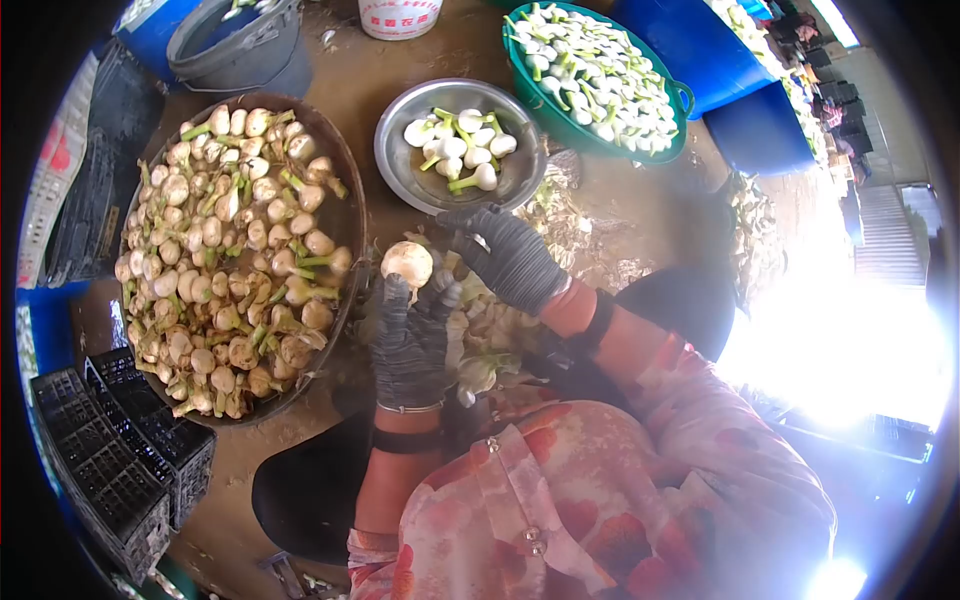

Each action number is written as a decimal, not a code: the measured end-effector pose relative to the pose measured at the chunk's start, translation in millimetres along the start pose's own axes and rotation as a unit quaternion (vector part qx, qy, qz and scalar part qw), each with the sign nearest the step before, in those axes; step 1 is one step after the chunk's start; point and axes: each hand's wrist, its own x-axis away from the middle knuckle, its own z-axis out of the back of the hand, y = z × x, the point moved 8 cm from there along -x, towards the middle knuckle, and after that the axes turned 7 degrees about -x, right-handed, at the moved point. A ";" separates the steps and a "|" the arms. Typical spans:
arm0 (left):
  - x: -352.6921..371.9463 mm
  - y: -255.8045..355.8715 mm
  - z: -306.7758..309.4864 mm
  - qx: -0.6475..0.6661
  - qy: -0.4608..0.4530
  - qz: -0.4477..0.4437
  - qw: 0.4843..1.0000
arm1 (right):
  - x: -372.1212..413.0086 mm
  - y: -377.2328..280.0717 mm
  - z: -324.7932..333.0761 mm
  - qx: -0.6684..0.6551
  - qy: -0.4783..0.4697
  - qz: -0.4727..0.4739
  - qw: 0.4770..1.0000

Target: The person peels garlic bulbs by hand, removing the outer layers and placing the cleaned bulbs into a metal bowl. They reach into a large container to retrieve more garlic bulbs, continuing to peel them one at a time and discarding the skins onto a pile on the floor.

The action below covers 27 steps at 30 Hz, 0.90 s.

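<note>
My left hand (415, 335), in a dark glove, is closed around the lower part of a pale garlic bulb (407, 263), root end downward. My right hand (505, 257), gloved too, is just right of the bulb with its fingers curled; a small light bit shows between them, too small to name. Beyond my hands, a steel bowl (392, 178) holds several clean white bulbs with short green stems. To the left stands a wide round tub (350, 225) heaped with unpeeled, soil-stained garlic. Below my hands lies a pile of stripped garlic skins (485, 345).
A green basin (672, 150) of cleaned garlic stands at the back right, beside blue tubs (760, 130). A grey bucket (240, 55) and a white bucket (398, 18) are at the back. Black crates (110, 450) stand at the lower left. Strong glare washes out the right side.
</note>
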 end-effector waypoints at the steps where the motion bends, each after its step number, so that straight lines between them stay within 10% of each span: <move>1: 1.7 5.4 -4.5 -0.043 0.012 -0.018 0.999 | 3.0 -2.6 9.3 -0.024 0.019 -0.039 0.999; 17: 18.7 30.0 -51.2 -0.263 0.055 -0.095 0.959 | 15.7 -20.5 23.0 0.084 0.004 -0.097 0.992; 24: 1.2 -2.7 -22.2 -0.012 -0.032 0.024 0.999 | 19.7 46.8 16.6 -0.216 0.005 -0.286 0.934; 27: -0.6 -8.0 -15.6 0.110 -0.068 0.070 0.989 | 22.7 99.0 21.7 0.064 -0.046 -0.191 0.978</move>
